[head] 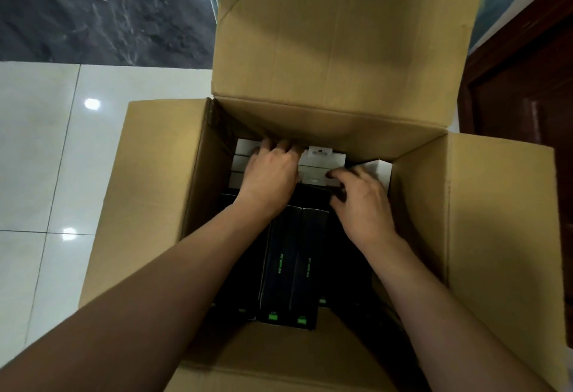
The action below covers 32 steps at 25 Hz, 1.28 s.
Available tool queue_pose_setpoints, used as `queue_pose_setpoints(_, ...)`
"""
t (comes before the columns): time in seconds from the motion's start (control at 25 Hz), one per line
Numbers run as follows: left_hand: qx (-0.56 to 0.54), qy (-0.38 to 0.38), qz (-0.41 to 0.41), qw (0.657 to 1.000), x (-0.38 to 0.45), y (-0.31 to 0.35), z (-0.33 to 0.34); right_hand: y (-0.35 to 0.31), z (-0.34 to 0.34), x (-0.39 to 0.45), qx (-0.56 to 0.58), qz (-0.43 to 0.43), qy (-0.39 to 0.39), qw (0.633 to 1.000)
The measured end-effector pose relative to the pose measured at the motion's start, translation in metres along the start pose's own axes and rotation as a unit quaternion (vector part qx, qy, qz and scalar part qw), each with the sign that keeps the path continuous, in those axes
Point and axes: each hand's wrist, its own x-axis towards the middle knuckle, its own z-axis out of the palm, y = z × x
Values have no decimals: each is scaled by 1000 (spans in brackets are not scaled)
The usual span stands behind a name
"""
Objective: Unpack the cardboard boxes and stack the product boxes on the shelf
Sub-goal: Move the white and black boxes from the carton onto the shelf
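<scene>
Both hands, left hand (pixel 269 171) and right hand (pixel 361 196), grip white product boxes (pixel 313 163) (inside cardboard box (pixel 341 119)).

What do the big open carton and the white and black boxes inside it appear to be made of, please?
The open carton looks like plain brown corrugated cardboard, matte, with creases across its flaps. The white boxes seem thin paperboard, with a punched hang tab. The black boxes look like printed paperboard, faintly glossy, though the dim light leaves that open.
</scene>
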Motion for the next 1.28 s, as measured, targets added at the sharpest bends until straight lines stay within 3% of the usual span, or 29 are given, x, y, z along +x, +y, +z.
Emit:
queue_pose_setpoints(0.32,91,-58,17,994,3,-4,14,5,6,-6,-98,-33,-13,995)
queue_pose_setpoints(0.84,103,10,25,994,9,1,17,5,12,-12,-122,-12,-42,992)
queue_pose_setpoints(1.04,100,58,25,993,13,3,20,8,10,-27,-66,9,-18,998)
queue_pose_setpoints(1.28,113,63,19,991,14,8,27,10,4,-36,-30,-2,-2,1000)
